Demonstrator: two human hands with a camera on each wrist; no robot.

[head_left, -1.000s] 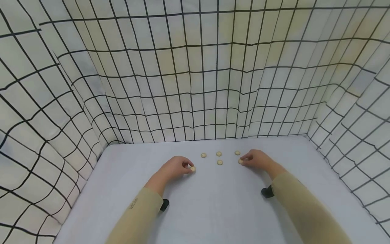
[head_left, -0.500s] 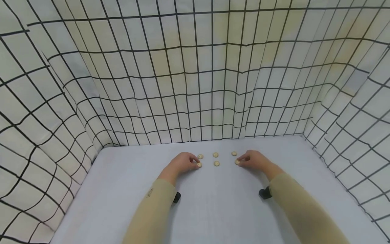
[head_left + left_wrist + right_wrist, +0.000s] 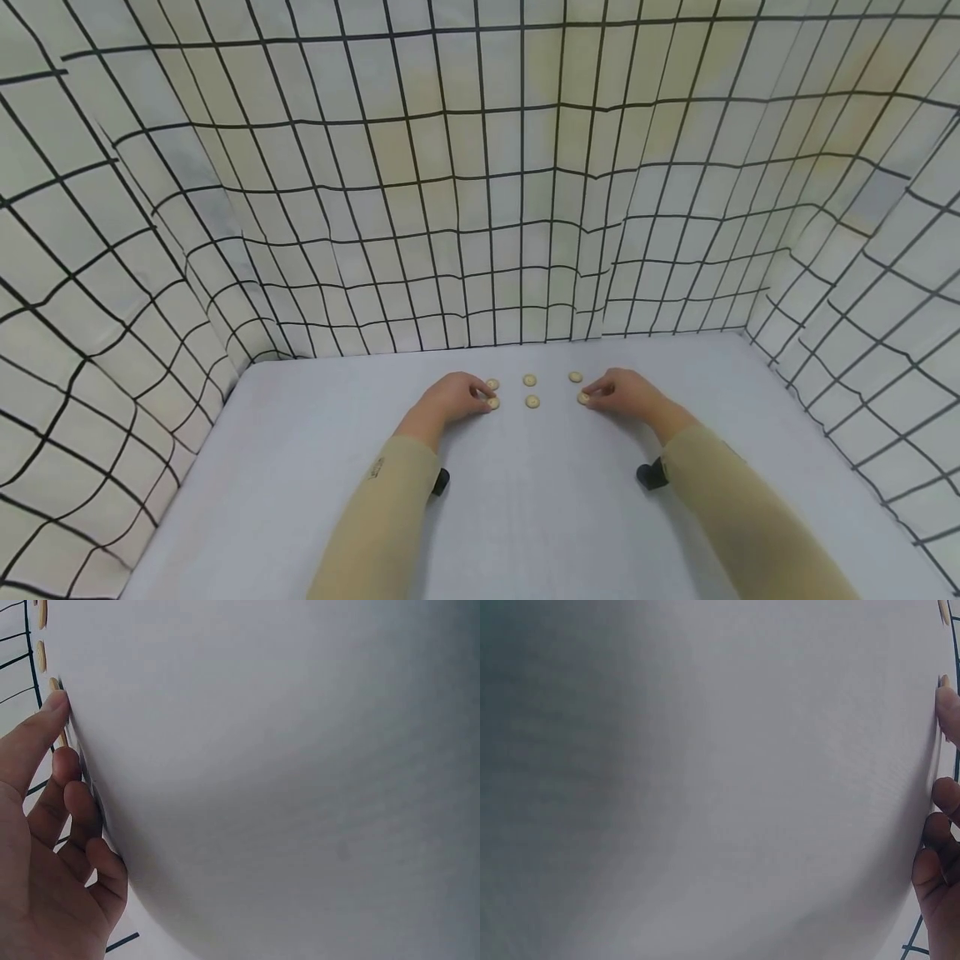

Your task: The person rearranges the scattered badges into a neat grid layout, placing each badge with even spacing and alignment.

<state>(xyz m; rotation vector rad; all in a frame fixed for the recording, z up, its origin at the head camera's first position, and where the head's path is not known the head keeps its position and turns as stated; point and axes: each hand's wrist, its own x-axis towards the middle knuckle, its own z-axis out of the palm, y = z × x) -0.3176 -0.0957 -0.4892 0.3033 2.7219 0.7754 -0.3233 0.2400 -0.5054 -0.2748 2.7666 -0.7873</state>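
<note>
Small round cream-coloured discs, with faint marks on top, lie in two rows on a white surface. My left hand point(image 3: 459, 397) pinches the front-left disc point(image 3: 492, 403) between thumb and finger, close below the back-left disc point(image 3: 492, 384). In the left wrist view my thumb point(image 3: 52, 705) covers part of that disc, and the other fingers curl below. My right hand point(image 3: 626, 392) pinches the front-right disc point(image 3: 583, 399), which lies on the surface. In the right wrist view, the fingers are partly cut off by the frame edge.
Between the hands lie the front-middle disc point(image 3: 532, 402) and the back-middle disc point(image 3: 529, 380). The back-right disc point(image 3: 575, 377) sits near my right fingers. A white tabletop point(image 3: 525, 517) spreads toward me; black-gridded white fabric point(image 3: 480, 208) walls the back and sides.
My left hand has moved right and slightly away from me with its disc, bringing it in line with the front row. My right hand stays at its disc. The view shifted slightly.
</note>
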